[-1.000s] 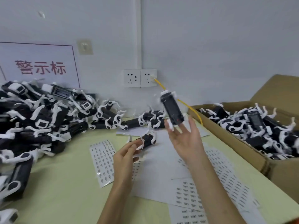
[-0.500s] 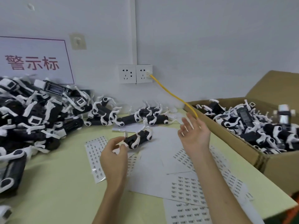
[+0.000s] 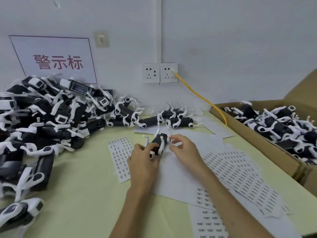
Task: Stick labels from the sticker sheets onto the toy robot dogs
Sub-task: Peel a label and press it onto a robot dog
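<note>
L hand (image 3: 143, 162) grip clasps toy robot dog (image 3: 158, 143), steadying it for labelling; R hand (image 3: 186, 150) beside dog, grip loose, empty.

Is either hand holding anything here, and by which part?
The left hand grips a toy robot dog by its near end. The right hand is beside it; its hold cannot be told.

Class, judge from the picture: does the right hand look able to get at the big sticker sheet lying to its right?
Probably yes. The right hand seems free, and the sticker sheet lies flat just beside its wrist with nothing on it. The toy robot dog, gripped by the left hand, is on the other side.
</note>
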`<action>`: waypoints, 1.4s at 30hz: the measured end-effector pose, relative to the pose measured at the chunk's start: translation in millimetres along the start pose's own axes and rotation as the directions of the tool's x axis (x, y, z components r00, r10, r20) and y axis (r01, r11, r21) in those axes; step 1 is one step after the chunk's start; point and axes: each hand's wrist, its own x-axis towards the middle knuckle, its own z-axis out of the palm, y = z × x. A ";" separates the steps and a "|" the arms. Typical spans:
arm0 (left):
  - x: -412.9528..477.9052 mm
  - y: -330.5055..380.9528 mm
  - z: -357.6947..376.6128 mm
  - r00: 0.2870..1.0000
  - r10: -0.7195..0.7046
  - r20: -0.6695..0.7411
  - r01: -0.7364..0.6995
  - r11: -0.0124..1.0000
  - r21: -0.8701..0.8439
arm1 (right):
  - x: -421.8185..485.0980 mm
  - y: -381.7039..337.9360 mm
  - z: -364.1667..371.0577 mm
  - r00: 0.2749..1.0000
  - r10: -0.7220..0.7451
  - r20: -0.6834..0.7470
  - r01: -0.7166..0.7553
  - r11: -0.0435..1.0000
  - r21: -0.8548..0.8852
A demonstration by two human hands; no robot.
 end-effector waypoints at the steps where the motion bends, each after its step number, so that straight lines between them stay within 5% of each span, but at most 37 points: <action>1: 0.3 -0.7 0.3 0.999 0.013 -0.034 -0.015 0.999 -0.043 | -1.1 -1.7 2.3 1.000 -0.024 0.006 0.024 1.000 -0.010; 8: 3.6 1.2 -4.5 0.978 -0.135 -0.160 0.069 0.929 -0.363 | -5.3 -2.6 6.0 0.990 -0.141 -0.014 0.141 0.990 0.002; 14: 6.6 2.7 -12.7 0.937 -0.333 -0.105 0.181 0.722 -0.668 | -8.1 -6.0 2.9 0.960 -0.278 -0.016 0.275 0.955 -0.110; 21: 7.6 2.8 -17.0 0.892 -0.452 0.020 0.319 0.596 -0.737 | -8.1 -6.2 -0.1 0.931 -0.360 0.057 0.361 0.890 -0.277; 27: 5.5 5.0 -19.3 0.867 -0.497 0.035 0.344 0.545 -0.764 | -6.8 -4.4 -0.2 0.913 -0.407 0.025 0.400 0.882 -0.249; 31: 7.9 8.7 -25.2 0.853 -0.519 0.056 0.269 0.345 -0.899 | -5.4 -6.4 -1.1 0.909 -0.404 -0.107 0.362 0.888 -0.283; 34: 9.1 9.1 -28.3 0.857 -0.483 0.179 0.329 0.246 -0.912 | -6.5 -10.8 -4.1 0.921 -0.314 -0.231 0.288 0.947 -0.140; 39: 2.5 17.1 -24.1 0.922 -0.251 0.295 0.380 0.436 -0.816 | -9.2 -18.3 -9.8 0.969 -0.099 -0.227 0.149 0.966 0.213; 42: -0.9 21.5 -23.8 0.934 -0.191 0.302 0.357 0.477 -0.803 | -10.9 -21.5 -6.8 0.987 -0.105 -0.122 0.134 0.957 0.257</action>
